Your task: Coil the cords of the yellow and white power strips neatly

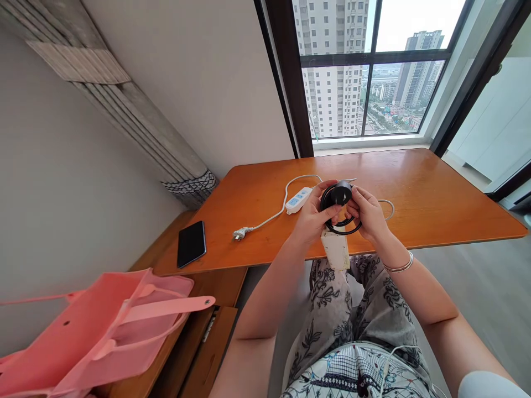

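Note:
My left hand (314, 217) and my right hand (368, 214) hold a coiled black cable (334, 197) with a round black plug at its top, just above the near edge of the wooden table (435, 193). A cream-white power strip (335, 248) hangs below the coil between my hands, over my lap. Both hands grip the coil from either side. A second white power strip (298, 199) with blue switches lies on the table just left of my hands. Its white cord loops away and ends in a plug (239, 234).
A black phone (191, 243) lies on the table's left corner. A pink tote bag (99, 326) sits on a lower wooden cabinet at bottom left. A window stands behind the table, a grey curtain at left, grey floor to the right.

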Demonstrator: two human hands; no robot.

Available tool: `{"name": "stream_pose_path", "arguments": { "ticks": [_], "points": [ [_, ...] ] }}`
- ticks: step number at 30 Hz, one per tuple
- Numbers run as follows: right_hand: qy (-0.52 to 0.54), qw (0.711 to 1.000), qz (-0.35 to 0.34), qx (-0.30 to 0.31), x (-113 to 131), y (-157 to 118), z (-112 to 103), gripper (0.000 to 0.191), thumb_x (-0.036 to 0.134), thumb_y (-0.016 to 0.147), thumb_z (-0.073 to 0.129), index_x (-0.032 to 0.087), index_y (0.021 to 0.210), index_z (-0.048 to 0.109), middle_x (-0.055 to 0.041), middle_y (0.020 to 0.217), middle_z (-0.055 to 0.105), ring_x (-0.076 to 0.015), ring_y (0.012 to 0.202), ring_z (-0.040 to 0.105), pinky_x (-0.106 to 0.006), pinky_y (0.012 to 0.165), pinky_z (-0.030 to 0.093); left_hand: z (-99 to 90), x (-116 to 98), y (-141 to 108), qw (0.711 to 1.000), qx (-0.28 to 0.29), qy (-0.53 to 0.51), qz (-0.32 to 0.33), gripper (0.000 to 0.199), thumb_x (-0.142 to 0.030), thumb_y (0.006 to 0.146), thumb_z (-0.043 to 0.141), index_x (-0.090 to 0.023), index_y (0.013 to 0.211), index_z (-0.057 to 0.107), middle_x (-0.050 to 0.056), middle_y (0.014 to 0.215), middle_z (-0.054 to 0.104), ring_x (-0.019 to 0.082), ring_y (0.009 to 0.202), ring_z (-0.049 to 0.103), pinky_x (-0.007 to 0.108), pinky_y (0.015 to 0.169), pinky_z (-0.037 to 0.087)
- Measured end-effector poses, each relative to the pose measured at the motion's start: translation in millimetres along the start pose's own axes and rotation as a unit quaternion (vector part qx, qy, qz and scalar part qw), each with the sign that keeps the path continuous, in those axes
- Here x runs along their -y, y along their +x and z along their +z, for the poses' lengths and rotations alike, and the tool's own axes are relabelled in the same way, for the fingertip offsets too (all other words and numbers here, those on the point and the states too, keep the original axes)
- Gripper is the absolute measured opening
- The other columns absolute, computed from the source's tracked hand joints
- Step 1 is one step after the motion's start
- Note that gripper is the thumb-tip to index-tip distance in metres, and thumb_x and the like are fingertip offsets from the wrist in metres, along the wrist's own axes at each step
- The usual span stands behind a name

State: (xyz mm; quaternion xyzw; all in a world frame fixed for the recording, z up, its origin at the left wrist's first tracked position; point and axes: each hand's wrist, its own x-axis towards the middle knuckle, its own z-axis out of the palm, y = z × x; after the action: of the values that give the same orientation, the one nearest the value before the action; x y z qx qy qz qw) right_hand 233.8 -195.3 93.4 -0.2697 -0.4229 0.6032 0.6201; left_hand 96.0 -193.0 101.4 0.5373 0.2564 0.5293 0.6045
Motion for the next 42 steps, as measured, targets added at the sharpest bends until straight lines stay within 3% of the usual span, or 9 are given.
{"name": "stream_pose_path", "arguments": {
  "ticks": [7, 11, 14, 17, 21, 30, 36, 39, 42],
  "points": [
    [-0.008, 1.000, 0.012, 0.014, -12.7, 1.4, -14.5, 0.051, 0.066, 0.072, 0.073, 0.022, 0.097, 0.064, 0.0010, 0.078, 0.062, -0.0134, 0.070, 0.061, -0.027, 0.065, 0.055, 4.8, -15.1, -2.5, 0.997, 0.002, -0.069, -0.029, 0.056, -0.030, 0.062, 0.085, -0.022, 0.114, 0.064, -0.007, 0.063, 0.046, 0.000, 0.040, 0.025, 0.019, 0.038, 0.019],
    [-0.039, 0.995, 0.076, 0.044, -44.0, -8.2, -40.9, 0.064, 0.075, 0.078, 0.059, 0.023, 0.114, 0.062, -0.0073, 0.101, 0.072, -0.0221, 0.094, 0.068, -0.034, 0.080, 0.055, 6.3, -25.5, 0.1, 0.987, -0.079, -0.139, -0.011, 0.044, -0.017, 0.061, 0.082, -0.020, 0.100, 0.063, -0.009, 0.060, 0.043, -0.001, 0.039, 0.022, 0.016, 0.037, 0.017],
    [-0.120, 0.977, 0.125, 0.127, -61.0, -27.0, -54.1, 0.067, 0.071, 0.084, 0.055, 0.024, 0.132, 0.052, -0.0085, 0.111, 0.070, -0.0214, 0.097, 0.067, -0.034, 0.082, 0.053, 3.1, -24.3, 6.9, 0.974, -0.158, -0.156, 0.036, 0.035, -0.011, 0.065, 0.080, -0.020, 0.091, 0.058, -0.009, 0.063, 0.047, -0.001, 0.039, 0.026, 0.016, 0.039, 0.020],
    [-0.213, 0.957, 0.081, 0.179, -59.6, -47.4, -54.5, 0.085, 0.057, 0.084, 0.068, 0.032, 0.152, 0.025, -0.0079, 0.124, 0.060, -0.0138, 0.081, 0.064, -0.028, 0.069, 0.053, -5.5, -15.2, 15.7, 0.968, -0.197, -0.133, 0.078, 0.036, -0.011, 0.068, 0.080, -0.023, 0.094, 0.057, -0.009, 0.063, 0.049, 0.000, 0.040, 0.031, 0.017, 0.041, 0.024],
    [-0.237, 0.942, 0.072, 0.228, -38.8, -61.6, -45.8, 0.079, 0.046, 0.086, 0.070, 0.036, 0.152, 0.028, -0.0044, 0.115, 0.056, -0.0079, 0.066, 0.057, -0.022, 0.056, 0.046, -18.0, -3.6, 23.3, 0.978, -0.178, -0.082, 0.072, 0.039, -0.014, 0.068, 0.082, -0.023, 0.096, 0.056, -0.010, 0.062, 0.050, 0.001, 0.039, 0.032, 0.019, 0.041, 0.024],
    [-0.074, 0.955, 0.130, 0.255, -25.5, -68.6, -45.0, 0.055, 0.040, 0.083, 0.062, 0.026, 0.136, 0.055, -0.0072, 0.123, 0.066, -0.0187, 0.098, 0.068, -0.029, 0.080, 0.055, -13.6, 0.8, 22.7, 0.982, -0.171, -0.033, 0.077, 0.047, -0.025, 0.068, 0.083, -0.024, 0.106, 0.055, -0.011, 0.058, 0.048, 0.003, 0.039, 0.036, 0.020, 0.041, 0.025],
    [-0.304, 0.917, -0.069, 0.249, -31.1, -69.1, -43.5, 0.060, 0.026, 0.075, 0.075, 0.024, 0.132, 0.057, -0.0031, 0.097, 0.072, -0.0117, 0.076, 0.068, -0.022, 0.069, 0.052, -12.0, 11.4, 23.1, 0.990, -0.132, -0.043, 0.039, 0.048, -0.024, 0.068, 0.082, -0.025, 0.105, 0.052, -0.011, 0.059, 0.047, 0.003, 0.040, 0.036, 0.019, 0.042, 0.025],
    [-0.424, 0.868, -0.195, 0.168, -21.7, -60.2, -41.8, 0.033, 0.038, 0.081, 0.070, 0.024, 0.111, 0.070, -0.0005, 0.074, 0.068, -0.0125, 0.063, 0.060, -0.026, 0.067, 0.051, -8.3, 14.6, 18.6, 0.993, -0.090, -0.076, 0.003, 0.047, -0.024, 0.064, 0.085, -0.024, 0.097, 0.051, -0.011, 0.060, 0.045, 0.002, 0.039, 0.032, 0.018, 0.041, 0.023],
    [-0.397, 0.876, -0.262, 0.081, -10.9, -45.8, -39.5, 0.044, 0.063, 0.078, 0.067, 0.024, 0.098, 0.072, -0.0060, 0.081, 0.069, -0.0214, 0.076, 0.062, -0.039, 0.080, 0.053, -2.4, 14.7, 12.0, 0.989, -0.040, -0.125, -0.061, 0.045, -0.031, 0.061, 0.087, -0.020, 0.083, 0.049, -0.011, 0.058, 0.039, 0.000, 0.040, 0.026, 0.018, 0.041, 0.020]
  ]
}}
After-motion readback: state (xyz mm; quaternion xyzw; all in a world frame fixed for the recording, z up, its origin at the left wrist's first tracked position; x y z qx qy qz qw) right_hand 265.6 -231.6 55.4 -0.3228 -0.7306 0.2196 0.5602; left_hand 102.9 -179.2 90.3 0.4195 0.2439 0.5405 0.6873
